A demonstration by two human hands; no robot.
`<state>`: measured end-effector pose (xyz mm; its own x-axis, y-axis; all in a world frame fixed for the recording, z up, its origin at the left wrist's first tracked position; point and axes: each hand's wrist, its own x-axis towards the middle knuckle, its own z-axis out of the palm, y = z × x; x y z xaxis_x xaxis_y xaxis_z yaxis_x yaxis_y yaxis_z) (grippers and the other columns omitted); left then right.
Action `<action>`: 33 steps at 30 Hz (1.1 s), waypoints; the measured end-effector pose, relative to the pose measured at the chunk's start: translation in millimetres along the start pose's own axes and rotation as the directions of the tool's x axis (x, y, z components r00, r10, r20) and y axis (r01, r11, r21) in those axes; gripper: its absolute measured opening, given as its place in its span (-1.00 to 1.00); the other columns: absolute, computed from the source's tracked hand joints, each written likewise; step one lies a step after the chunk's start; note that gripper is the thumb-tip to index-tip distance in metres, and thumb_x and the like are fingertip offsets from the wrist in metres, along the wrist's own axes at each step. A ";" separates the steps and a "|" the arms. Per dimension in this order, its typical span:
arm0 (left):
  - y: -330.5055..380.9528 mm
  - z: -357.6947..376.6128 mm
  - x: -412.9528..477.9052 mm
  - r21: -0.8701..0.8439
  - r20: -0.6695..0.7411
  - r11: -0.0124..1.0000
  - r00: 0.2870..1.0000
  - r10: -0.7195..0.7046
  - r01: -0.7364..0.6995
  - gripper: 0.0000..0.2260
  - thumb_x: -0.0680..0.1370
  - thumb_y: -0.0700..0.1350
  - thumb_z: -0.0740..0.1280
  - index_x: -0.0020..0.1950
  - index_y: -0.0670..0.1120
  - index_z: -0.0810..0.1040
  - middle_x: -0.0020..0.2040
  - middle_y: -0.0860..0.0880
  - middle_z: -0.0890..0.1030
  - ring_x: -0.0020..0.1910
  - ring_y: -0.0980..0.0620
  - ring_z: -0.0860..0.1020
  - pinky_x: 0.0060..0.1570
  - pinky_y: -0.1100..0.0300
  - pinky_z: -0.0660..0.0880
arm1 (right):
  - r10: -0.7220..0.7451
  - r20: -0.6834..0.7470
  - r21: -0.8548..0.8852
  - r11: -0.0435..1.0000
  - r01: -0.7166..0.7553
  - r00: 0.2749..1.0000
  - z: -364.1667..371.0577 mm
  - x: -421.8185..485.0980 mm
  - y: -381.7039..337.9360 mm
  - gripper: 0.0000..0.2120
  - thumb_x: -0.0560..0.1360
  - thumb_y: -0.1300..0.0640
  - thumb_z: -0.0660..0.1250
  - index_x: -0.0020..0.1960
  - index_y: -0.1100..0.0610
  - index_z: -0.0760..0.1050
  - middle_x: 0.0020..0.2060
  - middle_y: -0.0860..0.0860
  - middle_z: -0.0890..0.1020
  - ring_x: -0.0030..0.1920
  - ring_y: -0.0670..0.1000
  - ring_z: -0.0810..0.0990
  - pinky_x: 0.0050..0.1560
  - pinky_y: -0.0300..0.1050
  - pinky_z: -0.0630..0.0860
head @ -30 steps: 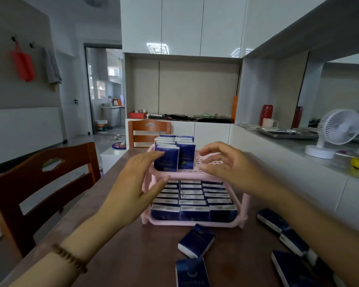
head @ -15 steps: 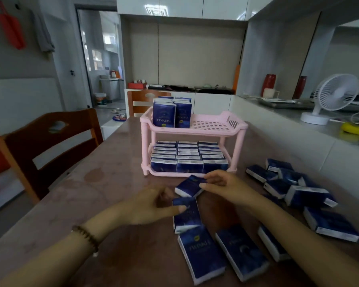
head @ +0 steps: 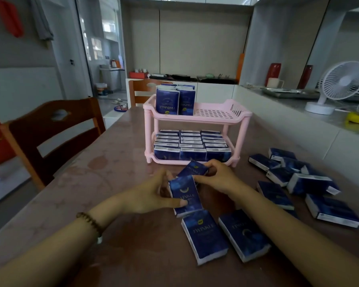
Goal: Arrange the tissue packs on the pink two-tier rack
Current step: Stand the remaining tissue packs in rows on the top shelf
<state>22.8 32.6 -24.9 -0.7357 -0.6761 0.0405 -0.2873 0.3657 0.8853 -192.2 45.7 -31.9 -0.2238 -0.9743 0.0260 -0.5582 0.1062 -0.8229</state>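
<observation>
My left hand pinches the near tissue pack, thumb across its face, long axis near-to-far. My right hand, fingers curled, grips the second pack just beyond. Farther on stands the pink rack, upper tier bare at right.

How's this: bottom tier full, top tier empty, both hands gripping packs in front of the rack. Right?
Not quite: in the head view the top tier isn't empty; upright packs stand at its left end. Bottom tier full, left hand and right hand gripping loose packs in front of the rack: correct.
</observation>
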 end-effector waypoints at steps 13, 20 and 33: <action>-15.8 -25.7 -2.1 -0.082 -0.395 0.996 0.919 0.011 -0.047 -0.67 0.51 -0.23 0.33 0.22 -0.08 0.35 0.11 -0.19 0.55 -0.06 -0.10 0.65 -0.26 0.07 0.64 | -0.304 0.010 0.535 0.806 0.252 0.953 -2.3 -6.5 -4.9 -0.77 0.42 0.32 0.40 0.01 0.10 0.48 -0.03 0.06 0.64 -0.02 -0.02 0.63 -0.03 -0.17 0.59; -4.5 -8.7 -3.2 -0.154 -0.325 0.976 0.940 0.099 -0.156 -0.67 0.51 -0.22 0.32 0.25 -0.05 0.39 0.15 0.03 0.56 0.09 0.09 0.59 -0.16 0.30 0.57 | -0.405 0.035 0.346 0.863 0.369 0.914 6.7 -10.7 -2.5 -0.71 0.34 0.24 0.50 -0.03 0.07 0.46 -0.04 0.03 0.59 -0.04 -0.02 0.61 0.03 -0.15 0.57; -16.9 -7.2 1.7 0.092 -0.284 0.972 0.930 0.234 -0.216 -0.53 0.38 -0.05 0.44 0.26 -0.05 0.43 0.16 0.06 0.60 0.12 0.11 0.59 0.06 0.18 0.56 | -0.477 0.161 0.203 0.873 0.444 0.864 2.5 -24.4 -12.0 -0.53 0.38 0.18 0.48 0.22 -0.09 0.44 0.18 -0.07 0.57 0.16 -0.07 0.57 0.20 -0.08 0.52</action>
<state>30.8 20.7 -36.5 -0.5771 -0.7248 0.3762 -0.1770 0.5607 0.8089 -178.1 67.8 -24.1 0.2017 -0.9246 0.3231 -0.4244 -0.3798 -0.8220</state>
